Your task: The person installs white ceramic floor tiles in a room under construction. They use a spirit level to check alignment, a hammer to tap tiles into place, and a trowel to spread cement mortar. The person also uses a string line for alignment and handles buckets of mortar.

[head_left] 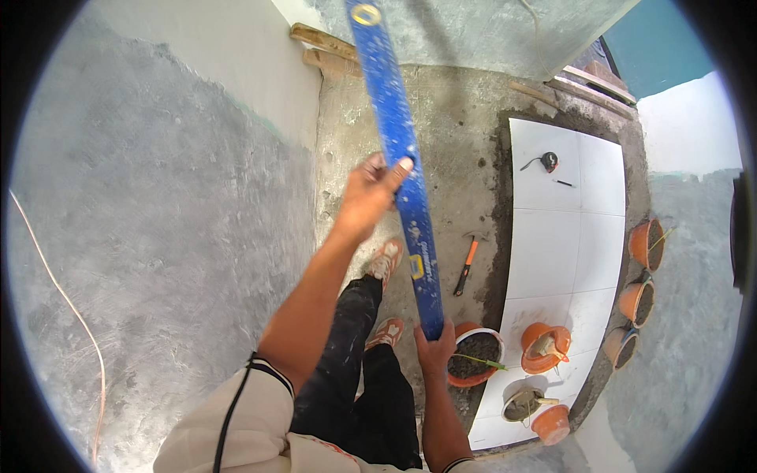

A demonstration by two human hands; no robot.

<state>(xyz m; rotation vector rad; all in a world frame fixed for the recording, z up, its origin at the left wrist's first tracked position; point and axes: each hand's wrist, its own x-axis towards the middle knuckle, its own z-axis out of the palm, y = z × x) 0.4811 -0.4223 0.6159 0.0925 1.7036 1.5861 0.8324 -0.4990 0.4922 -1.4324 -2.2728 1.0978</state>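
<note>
Both the left hand (369, 197) and the right hand (435, 351) hold a blue level (415, 213) in the head view. The left fingers are closed around its middle, thumb on the flat face; the right hand clasps its near end, most of its fingers hidden. The level is held above the concrete floor (449, 150), to the left of the white tiles (544, 260). Between level and tiles lies a hammer (467, 266). A tape measure (550, 162) and a pen (564, 183) rest on the tiles. A mortar-filled bucket (471, 381) stands just beside the right hand.
</note>
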